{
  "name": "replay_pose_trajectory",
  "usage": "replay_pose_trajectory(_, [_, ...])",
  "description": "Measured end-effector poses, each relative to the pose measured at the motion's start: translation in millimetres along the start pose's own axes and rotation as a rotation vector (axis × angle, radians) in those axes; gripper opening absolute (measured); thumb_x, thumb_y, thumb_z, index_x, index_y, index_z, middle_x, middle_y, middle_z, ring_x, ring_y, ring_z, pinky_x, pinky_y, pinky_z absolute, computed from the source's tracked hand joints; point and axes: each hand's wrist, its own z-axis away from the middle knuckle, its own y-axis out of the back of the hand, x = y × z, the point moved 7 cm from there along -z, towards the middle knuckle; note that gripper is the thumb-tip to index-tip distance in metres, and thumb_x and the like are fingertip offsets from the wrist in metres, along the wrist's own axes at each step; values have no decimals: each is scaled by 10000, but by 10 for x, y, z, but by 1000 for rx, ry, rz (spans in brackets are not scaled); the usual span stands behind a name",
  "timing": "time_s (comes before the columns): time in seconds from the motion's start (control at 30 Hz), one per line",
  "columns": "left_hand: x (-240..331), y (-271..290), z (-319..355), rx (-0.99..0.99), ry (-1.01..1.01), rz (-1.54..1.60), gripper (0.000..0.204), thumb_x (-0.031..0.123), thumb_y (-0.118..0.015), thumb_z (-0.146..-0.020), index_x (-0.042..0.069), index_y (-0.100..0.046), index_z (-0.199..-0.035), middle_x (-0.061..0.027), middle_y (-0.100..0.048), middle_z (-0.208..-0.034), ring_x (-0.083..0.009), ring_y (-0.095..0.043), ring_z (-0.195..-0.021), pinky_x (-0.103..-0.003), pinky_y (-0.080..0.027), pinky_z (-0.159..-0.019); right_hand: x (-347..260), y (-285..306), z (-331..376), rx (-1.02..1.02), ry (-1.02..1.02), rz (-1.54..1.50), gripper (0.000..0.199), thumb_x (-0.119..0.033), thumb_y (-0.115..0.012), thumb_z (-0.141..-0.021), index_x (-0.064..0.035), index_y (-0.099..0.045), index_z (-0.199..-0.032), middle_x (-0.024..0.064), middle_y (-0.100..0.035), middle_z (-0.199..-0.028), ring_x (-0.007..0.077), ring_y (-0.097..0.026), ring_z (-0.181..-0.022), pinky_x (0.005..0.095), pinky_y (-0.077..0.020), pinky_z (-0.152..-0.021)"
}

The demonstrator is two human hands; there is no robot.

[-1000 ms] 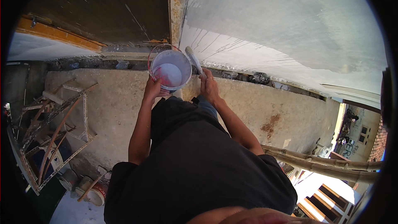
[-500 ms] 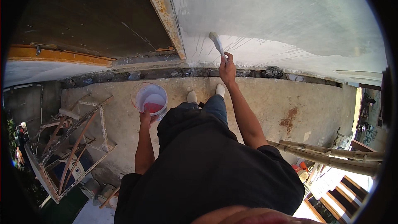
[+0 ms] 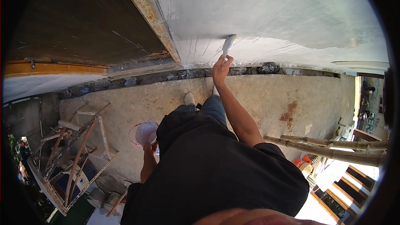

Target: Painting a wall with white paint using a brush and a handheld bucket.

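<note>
Black shirt fills the bottom of the view, w/ the person looking down past it. Left hand (image 3: 149, 146) is low by the hip, fingers closed around the rim of a small clear bucket (image 3: 145, 132) w/ pale paint inside. A metal ladder frame (image 3: 73, 154) lies on the concrete floor (image 3: 258, 100) to the left, near the bucket but not touching it. Two shoes (image 3: 189, 98) stand on the floor a bit farther out. Right hand (image 3: 221, 68) is stretched up & out, wrapped tight on a paintbrush (image 3: 227, 46). Brush tip touches the white wall (image 3: 271, 12), just above the rough dark gap at the wall's foot. Bamboo poles (image 3: 329, 146) lie off to the right.
</note>
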Motion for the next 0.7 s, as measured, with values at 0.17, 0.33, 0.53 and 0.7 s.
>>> replay_pose_trajectory(0.17, [106,-241,244,83,-99,-10,299,128,-433,-894,54,-545,-1161,-103,-626,-973,-258,-650,-812,-356,-584,-661,-359,-740,864,-413,46,-31,289,-285,-479,-997,-40,-426,-1141,226,-615,-724,421,-622,-673,484,-449,-612])
replay_pose_trajectory(0.33, [274,-451,153,-77,-48,78,449,88,-419,-860,-6,-444,-1298,-170,-581,-1145,-311,-625,-1005,-387,-582,-787,-386,-767,639,-525,209,88,273,-286,-517,-990,-67,-478,-1147,211,-645,-776,369,-629,-626,455,-464,-581])
replay_pose_trajectory(0.53, [589,-788,321,-119,-83,144,504,63,-394,-828,-19,-424,-1324,-185,-565,-1232,-364,-629,-1038,-469,-587,-854,148,418,-457,-319,236,259,261,-292,-516,-982,-67,-528,-1114,216,-639,-706,390,-642,-636,462,-474,-582])
replay_pose_trajectory(0.7, [745,-944,269,-130,-101,42,465,69,-396,-851,6,-456,-1308,-161,-607,-1177,-343,-658,-977,-433,-609,-786,564,1625,-1240,124,277,306,287,-309,-516,-982,-41,-532,-1085,224,-641,-783,386,-644,-705,455,-485,-650])
